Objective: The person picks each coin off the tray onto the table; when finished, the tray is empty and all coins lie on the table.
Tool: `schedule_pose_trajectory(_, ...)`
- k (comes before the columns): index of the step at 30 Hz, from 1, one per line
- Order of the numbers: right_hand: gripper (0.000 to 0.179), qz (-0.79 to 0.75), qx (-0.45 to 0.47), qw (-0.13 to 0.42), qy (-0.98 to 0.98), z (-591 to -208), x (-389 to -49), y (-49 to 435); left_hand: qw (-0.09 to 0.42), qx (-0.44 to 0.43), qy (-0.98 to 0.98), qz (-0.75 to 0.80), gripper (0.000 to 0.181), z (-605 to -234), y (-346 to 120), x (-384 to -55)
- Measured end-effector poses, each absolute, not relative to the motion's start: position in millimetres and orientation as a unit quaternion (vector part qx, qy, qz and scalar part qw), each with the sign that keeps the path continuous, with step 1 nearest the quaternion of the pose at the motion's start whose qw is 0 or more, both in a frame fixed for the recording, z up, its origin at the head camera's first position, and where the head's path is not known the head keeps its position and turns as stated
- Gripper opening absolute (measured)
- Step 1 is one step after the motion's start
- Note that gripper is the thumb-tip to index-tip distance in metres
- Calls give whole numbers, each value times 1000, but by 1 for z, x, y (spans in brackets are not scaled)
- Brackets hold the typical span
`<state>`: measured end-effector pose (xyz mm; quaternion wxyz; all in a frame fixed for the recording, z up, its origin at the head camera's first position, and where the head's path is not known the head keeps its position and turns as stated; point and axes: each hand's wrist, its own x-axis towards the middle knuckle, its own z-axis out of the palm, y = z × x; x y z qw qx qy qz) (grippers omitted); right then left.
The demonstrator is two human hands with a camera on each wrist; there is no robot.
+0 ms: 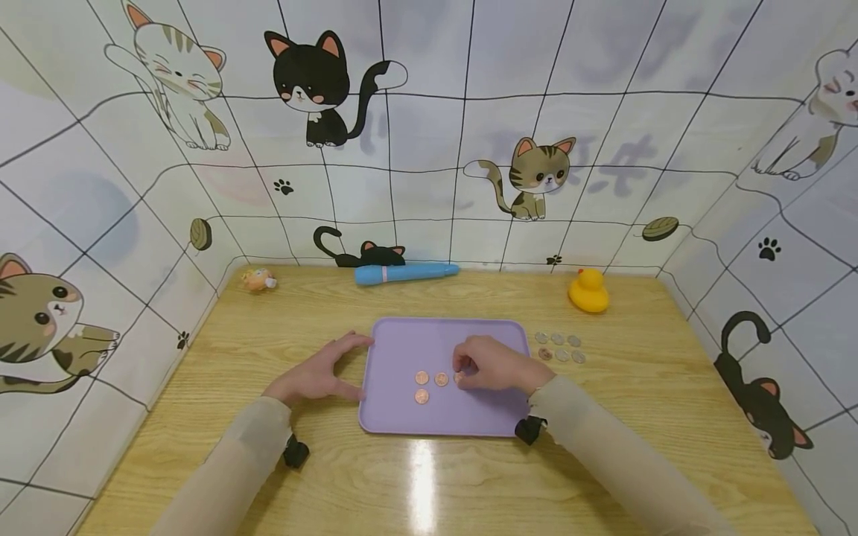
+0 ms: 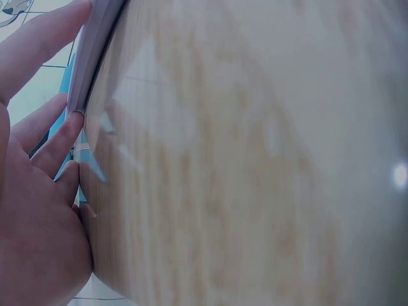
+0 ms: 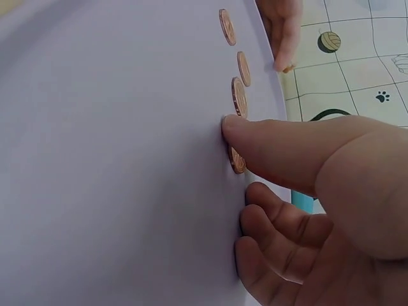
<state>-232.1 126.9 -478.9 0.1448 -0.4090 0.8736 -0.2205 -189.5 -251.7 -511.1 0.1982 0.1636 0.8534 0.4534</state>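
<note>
Touching one purple tray [image 1: 395, 346] at nine o'clock, the left hand [image 1: 318, 372] lies spread; the right hand [image 1: 492, 362] curls at four visible copper coins [image 1: 441, 379], grip unclear; six outer coins [image 1: 557, 339] lie toward three.

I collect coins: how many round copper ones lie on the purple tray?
4: back left coin, front left coin, middle coin, and rightmost coin partly covered by the right hand, which may hide more.

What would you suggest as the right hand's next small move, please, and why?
I would probably ease the right hand off the small round copper-coloured coin at its thumb: that coin appears to lie on the purple rectangular tray already, roughly in line with two matching coins, while the left hand touches the tray's edge.
</note>
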Motion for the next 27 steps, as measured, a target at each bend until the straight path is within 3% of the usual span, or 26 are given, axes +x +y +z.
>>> schedule_pose_trajectory(27,16,-221,-379,180,880,-476,-231,123,193,166,855,451,97,-516,-253,-191)
